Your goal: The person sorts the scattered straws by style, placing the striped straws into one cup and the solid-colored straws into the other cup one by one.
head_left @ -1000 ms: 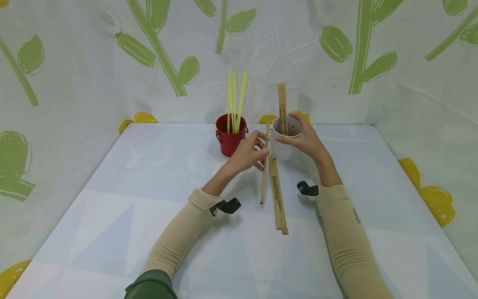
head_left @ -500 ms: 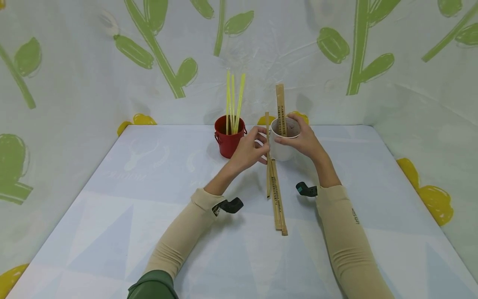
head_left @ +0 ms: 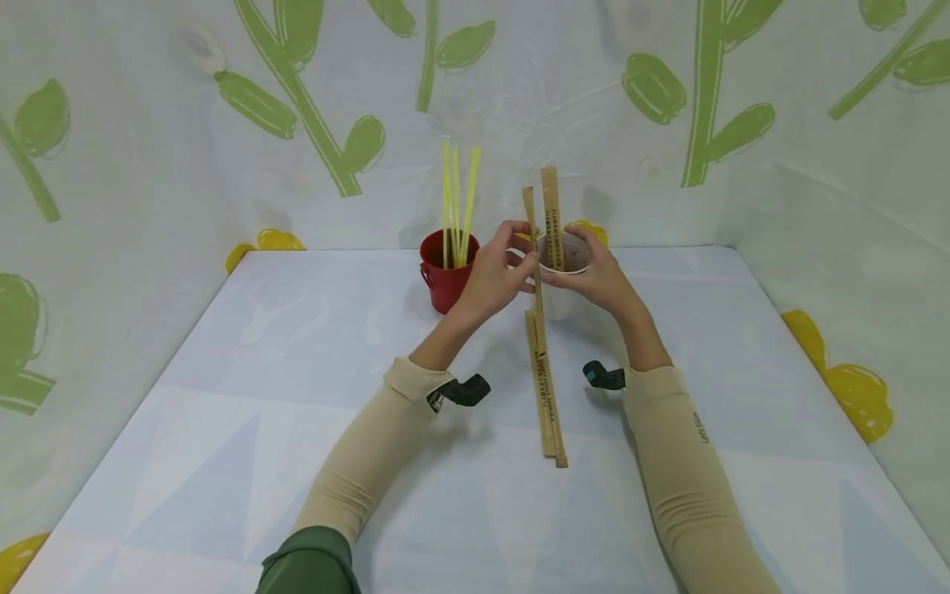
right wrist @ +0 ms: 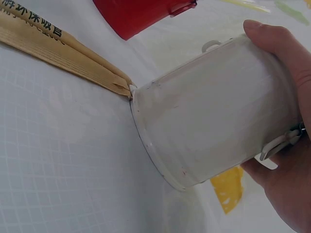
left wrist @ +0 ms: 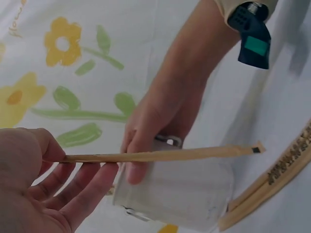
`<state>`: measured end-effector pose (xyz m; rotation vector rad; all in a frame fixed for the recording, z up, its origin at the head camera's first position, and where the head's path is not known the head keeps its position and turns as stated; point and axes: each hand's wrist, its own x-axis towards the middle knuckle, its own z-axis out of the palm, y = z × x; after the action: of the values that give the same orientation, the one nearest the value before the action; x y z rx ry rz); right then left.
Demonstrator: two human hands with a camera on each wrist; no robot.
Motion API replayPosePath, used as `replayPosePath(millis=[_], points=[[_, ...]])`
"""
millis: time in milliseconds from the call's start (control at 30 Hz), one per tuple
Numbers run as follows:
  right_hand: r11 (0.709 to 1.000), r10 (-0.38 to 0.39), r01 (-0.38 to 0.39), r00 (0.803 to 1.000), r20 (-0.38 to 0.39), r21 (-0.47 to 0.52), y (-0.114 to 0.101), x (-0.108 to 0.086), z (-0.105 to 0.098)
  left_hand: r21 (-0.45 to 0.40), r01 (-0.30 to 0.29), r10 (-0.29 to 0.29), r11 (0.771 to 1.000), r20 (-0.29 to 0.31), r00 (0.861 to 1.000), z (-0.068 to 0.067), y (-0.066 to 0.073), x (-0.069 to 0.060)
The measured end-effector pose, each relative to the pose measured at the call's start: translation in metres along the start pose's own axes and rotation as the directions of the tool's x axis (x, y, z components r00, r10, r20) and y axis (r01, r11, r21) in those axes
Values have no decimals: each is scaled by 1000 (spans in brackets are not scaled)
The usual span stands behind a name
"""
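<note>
My left hand (head_left: 496, 268) pinches a paper-wrapped straw (left wrist: 194, 154) between thumb and fingers, holding it upright beside the white bucket's near-left rim. The straw's dark-tipped lower end hangs in front of the bucket. My right hand (head_left: 604, 280) grips the white bucket (right wrist: 204, 111) by its rim, thumb and fingers on either side. Inside that bucket stand brown wrapped straws (head_left: 552, 206), their lower ends hidden. Two more wrapped straws (head_left: 545, 412) lie side by side on the table, their far ends near the bucket's base.
Left of the white bucket stands a red bucket (head_left: 448, 290) holding several thin yellow sticks (head_left: 456, 186); my left hand partly covers its right side. The table (head_left: 297, 346) ends at a back edge, with a leaf-printed sheet (head_left: 534, 99) behind it.
My left hand has raised the wrapped straw and brought it closer to the white bucket's rim. My right hand keeps its grip on the bucket.
</note>
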<state>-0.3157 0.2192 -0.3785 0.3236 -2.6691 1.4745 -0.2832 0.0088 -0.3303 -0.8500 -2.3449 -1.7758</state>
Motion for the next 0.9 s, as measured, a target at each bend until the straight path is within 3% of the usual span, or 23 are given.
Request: replayPosePath(millis=[300,567,900], points=[[1000,-11,11,1000,-1,1,2,0,1,5,-49,49,999,-76,996,-2,14,14],[1000,-5,5,1000,-2,5,1,0,-1,13,-116,116,993,-173,978,-9,31,24],[999,37,-37,999,0,8,0,1,-1,-10,-156,150,988,-208,967,-20,48,41]])
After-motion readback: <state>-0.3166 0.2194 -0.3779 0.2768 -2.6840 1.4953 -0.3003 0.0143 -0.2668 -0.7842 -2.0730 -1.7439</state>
